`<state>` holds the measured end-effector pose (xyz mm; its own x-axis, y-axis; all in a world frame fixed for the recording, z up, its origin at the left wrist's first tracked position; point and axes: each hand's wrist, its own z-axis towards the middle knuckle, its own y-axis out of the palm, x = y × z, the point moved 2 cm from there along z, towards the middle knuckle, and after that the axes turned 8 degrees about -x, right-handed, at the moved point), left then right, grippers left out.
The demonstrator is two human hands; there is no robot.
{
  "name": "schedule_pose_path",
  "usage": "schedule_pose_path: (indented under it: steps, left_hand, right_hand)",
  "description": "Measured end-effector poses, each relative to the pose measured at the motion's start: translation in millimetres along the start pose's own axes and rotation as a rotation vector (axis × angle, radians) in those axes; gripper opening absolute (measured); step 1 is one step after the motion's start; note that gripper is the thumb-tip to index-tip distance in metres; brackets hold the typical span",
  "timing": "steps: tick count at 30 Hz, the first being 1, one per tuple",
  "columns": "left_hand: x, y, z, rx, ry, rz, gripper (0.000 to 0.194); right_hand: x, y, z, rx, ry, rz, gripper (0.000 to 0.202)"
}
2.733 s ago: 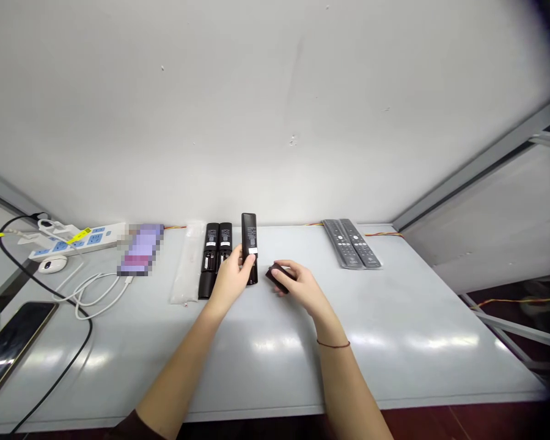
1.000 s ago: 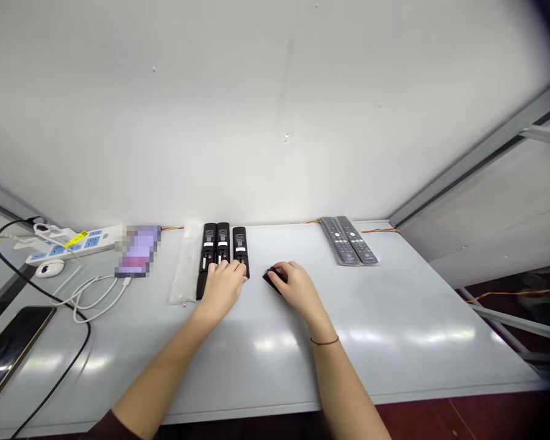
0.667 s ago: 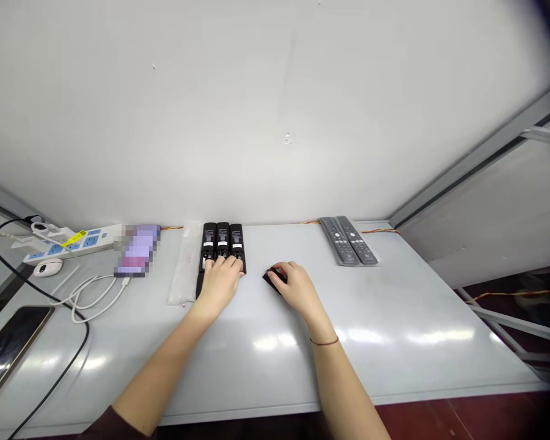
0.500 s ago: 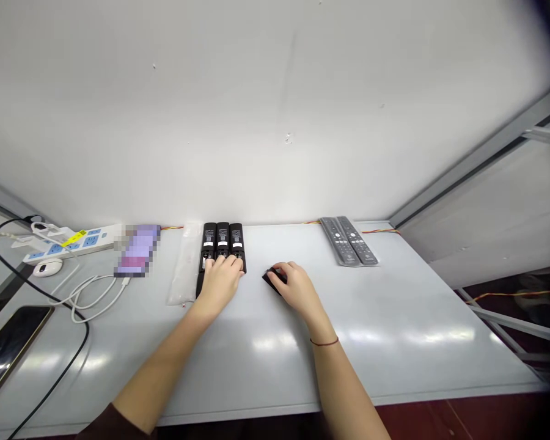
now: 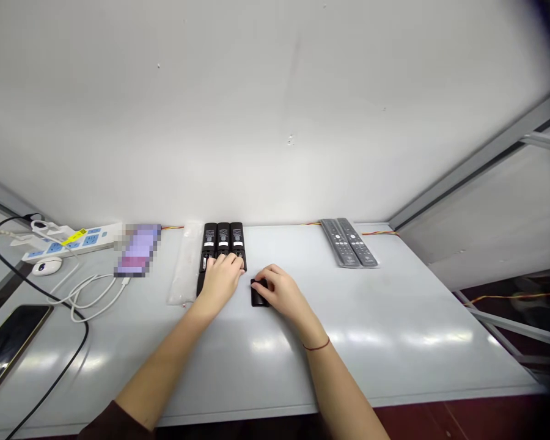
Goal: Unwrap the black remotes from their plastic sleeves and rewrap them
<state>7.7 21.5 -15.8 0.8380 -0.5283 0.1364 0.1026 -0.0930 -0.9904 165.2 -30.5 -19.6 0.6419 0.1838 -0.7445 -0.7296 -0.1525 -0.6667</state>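
Note:
Three black remote controls (image 5: 222, 235) lie side by side, backs up, with labels at their far ends. Their battery compartments (image 5: 207, 261) are uncovered, as far as my fingers leave them visible. My left hand (image 5: 220, 278) is closed over the near ends of these remotes, fingers bent; the fingertips are partly hidden. Below it shows the edge of another black piece (image 5: 200, 285). To the right, my right hand (image 5: 277, 290) pinches a small black battery cover (image 5: 259, 298) between thumb and fingers, at the table surface.
A clear plastic sleeve (image 5: 186, 269) lies left of the remotes. Two wrapped remotes (image 5: 348, 243) sit at the back right. On the left are a power strip (image 5: 96, 237), a phone with a blurred screen (image 5: 138, 250), white cables (image 5: 89, 293), a white mouse-like object (image 5: 47, 266) and a dark phone (image 5: 13, 342).
My right hand has shifted left and slightly nearer with the battery cover, which has turned from slanted to nearly straight. My left hand stays over the remotes.

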Motion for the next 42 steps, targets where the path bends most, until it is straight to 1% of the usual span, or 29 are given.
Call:
schedule_pose_path:
  steps: [4, 7, 10, 12, 14, 18, 21, 26, 29, 33, 39, 42]
  left_hand:
    - [-2.5, 0.6, -0.4, 0.019, 0.034, -0.028, 0.016]
    - [-7.2, -6.2, -4.5, 0.078, 0.046, -0.095, 0.019]
    - [-16.8, -16.6, -13.2, 0.168, -0.015, -0.172, 0.023]
    - [-23.8, -22.0, -20.7, 0.190, -0.057, -0.192, 0.024]
    - [-29.4, -24.5, -28.6, 0.148, -0.076, -0.208, 0.025]
    - [-32.2, -24.5, -43.4, -0.023, -0.108, -0.276, 0.025]
    - [-26.1, -24.6, -52.1, -0.087, -0.142, -0.284, 0.026]
    - [-11.6, -22.8, -58.1, -0.174, -0.203, -0.193, 0.032]
    - [-7.0, -22.9, -58.2, -0.186, -0.220, -0.142, 0.034]
    - [-5.5, -23.0, -58.0, -0.188, -0.218, -0.103, 0.033]
    - [-4.6, -21.0, -59.5, -0.133, -0.192, -0.068, 0.032]
    - [-4.1, -19.9, -59.9, -0.117, -0.187, -0.075, 0.031]
  right_hand:
    - [-6.1, 1.8, -1.0, -0.067, -0.047, 0.029, 0.011]
    - [-9.1, 1.9, -2.9, -0.108, -0.097, 0.029, 0.028]
    - [-11.3, 3.4, -4.6, -0.129, -0.153, 0.002, 0.046]
    - [-12.1, 5.4, -5.0, -0.132, -0.170, -0.021, 0.049]
    - [-12.6, 7.2, -4.7, -0.128, -0.174, -0.034, 0.046]
    - [-12.9, 9.9, -2.8, -0.098, -0.188, -0.033, 0.039]
    - [-11.3, 12.4, -1.5, -0.061, -0.186, -0.051, 0.035]
    - [-8.3, 17.4, -0.7, -0.017, -0.187, -0.090, 0.034]
    - [-8.5, 18.8, -0.7, -0.020, -0.201, -0.082, 0.034]
    - [-9.2, 21.1, 0.2, -0.041, -0.208, -0.071, 0.035]
    - [-7.3, 25.0, 2.4, -0.019, -0.199, -0.089, 0.035]
    - [-11.2, 24.3, 2.0, -0.030, -0.188, -0.073, 0.035]
